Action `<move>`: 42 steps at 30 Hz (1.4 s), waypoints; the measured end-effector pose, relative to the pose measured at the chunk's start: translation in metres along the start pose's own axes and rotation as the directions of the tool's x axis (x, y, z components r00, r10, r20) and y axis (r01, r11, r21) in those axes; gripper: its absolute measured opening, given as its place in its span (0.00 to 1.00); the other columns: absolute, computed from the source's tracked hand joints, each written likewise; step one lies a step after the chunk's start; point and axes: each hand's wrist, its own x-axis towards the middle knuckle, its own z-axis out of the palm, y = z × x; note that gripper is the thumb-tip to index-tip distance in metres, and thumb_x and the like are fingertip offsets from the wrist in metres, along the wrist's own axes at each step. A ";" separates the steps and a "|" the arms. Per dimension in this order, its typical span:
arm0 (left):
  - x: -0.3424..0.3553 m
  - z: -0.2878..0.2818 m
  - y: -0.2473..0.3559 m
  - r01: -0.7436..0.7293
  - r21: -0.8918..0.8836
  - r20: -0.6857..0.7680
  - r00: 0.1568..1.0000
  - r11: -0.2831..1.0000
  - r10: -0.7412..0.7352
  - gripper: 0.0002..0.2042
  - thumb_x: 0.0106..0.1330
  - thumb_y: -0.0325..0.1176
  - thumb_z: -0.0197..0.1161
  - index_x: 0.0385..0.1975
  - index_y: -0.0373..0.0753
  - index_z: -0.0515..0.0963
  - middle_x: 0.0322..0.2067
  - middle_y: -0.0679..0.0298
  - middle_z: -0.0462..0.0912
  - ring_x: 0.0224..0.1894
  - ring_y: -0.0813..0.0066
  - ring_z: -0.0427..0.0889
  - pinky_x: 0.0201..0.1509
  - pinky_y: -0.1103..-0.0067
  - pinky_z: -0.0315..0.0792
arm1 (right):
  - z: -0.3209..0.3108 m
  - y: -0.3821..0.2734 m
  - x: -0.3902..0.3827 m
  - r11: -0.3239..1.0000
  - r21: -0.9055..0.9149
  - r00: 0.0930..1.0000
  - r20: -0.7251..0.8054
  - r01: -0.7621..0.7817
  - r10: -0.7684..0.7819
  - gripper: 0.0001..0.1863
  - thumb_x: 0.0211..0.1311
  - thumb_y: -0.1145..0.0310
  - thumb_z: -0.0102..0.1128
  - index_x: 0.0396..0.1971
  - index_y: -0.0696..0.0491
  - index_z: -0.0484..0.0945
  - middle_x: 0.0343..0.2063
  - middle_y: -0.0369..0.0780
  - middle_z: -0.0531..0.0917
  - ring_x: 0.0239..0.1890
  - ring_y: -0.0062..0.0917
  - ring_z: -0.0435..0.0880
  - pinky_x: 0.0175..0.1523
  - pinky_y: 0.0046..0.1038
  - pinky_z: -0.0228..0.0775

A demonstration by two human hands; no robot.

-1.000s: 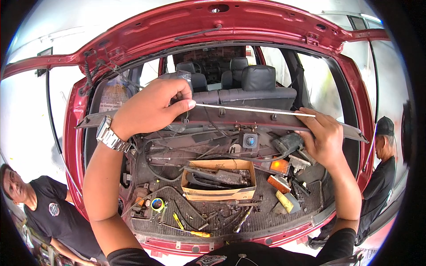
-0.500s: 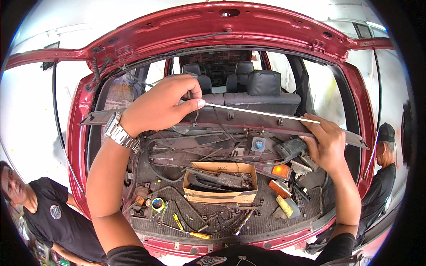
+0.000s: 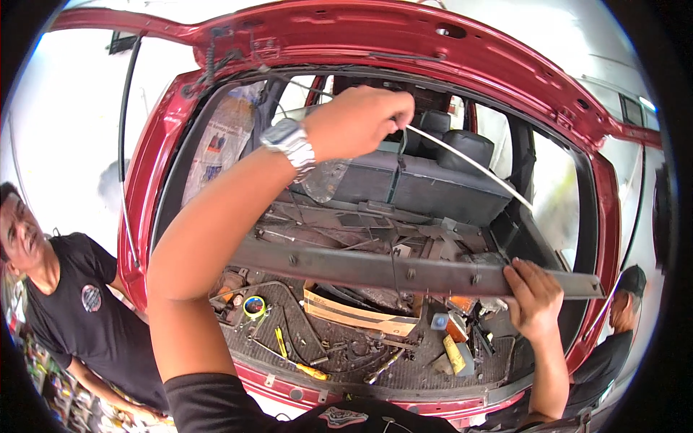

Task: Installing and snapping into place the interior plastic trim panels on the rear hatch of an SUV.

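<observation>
My left hand (image 3: 364, 121), with a metal watch (image 3: 289, 144) on its wrist, is raised in front of the rear seats. Its fingers are closed on one end of a thin white strip (image 3: 473, 164), which slopes down to the right with its far end free. My right hand (image 3: 534, 297) grips a long dark trim panel (image 3: 346, 267) near its right end. The panel lies across the view above the cargo floor, with small clips along it, and its left end is hidden behind my left forearm.
An open cardboard box (image 3: 361, 317), a tape roll (image 3: 254, 307), yellow-handled screwdrivers (image 3: 312, 372) and orange lamps (image 3: 456, 328) lie on the cargo floor (image 3: 433, 379). The red tailgate (image 3: 346, 32) is raised overhead. One person (image 3: 94, 332) stands left, another (image 3: 613, 346) right.
My right hand has let go of the white strip and now holds the trim panel, which has come lower and nearer. My left hand has moved up and right with the strip. The view has tilted.
</observation>
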 end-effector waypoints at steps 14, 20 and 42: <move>-0.067 0.061 -0.063 -0.085 0.558 0.473 0.850 0.826 -0.232 0.16 0.63 0.35 0.68 0.52 0.49 0.85 0.52 0.72 0.81 0.60 0.69 0.76 0.70 0.57 0.60 | -0.011 -0.007 -0.041 0.998 0.012 0.997 0.040 0.060 -0.060 0.22 0.68 0.54 0.51 0.48 0.56 0.83 0.48 0.52 0.86 0.48 0.50 0.88 0.55 0.50 0.79; -0.089 0.047 -0.055 -0.038 0.511 0.470 0.849 0.859 -0.242 0.26 0.67 0.61 0.63 0.53 0.49 0.88 0.73 0.66 0.69 0.81 0.53 0.49 0.82 0.43 0.35 | -0.021 0.012 -0.063 0.998 0.054 0.999 0.009 -0.034 0.034 0.24 0.71 0.54 0.50 0.52 0.58 0.81 0.51 0.54 0.85 0.50 0.52 0.86 0.55 0.50 0.77; -0.108 -0.073 -0.124 0.379 0.378 -0.600 0.795 0.845 -0.088 0.17 0.65 0.26 0.58 0.54 0.37 0.78 0.58 0.52 0.77 0.60 0.47 0.76 0.68 0.59 0.70 | -0.031 0.089 -0.141 0.956 -0.103 0.962 0.001 -0.273 0.275 0.27 0.80 0.54 0.44 0.62 0.60 0.77 0.59 0.53 0.82 0.60 0.52 0.82 0.66 0.47 0.69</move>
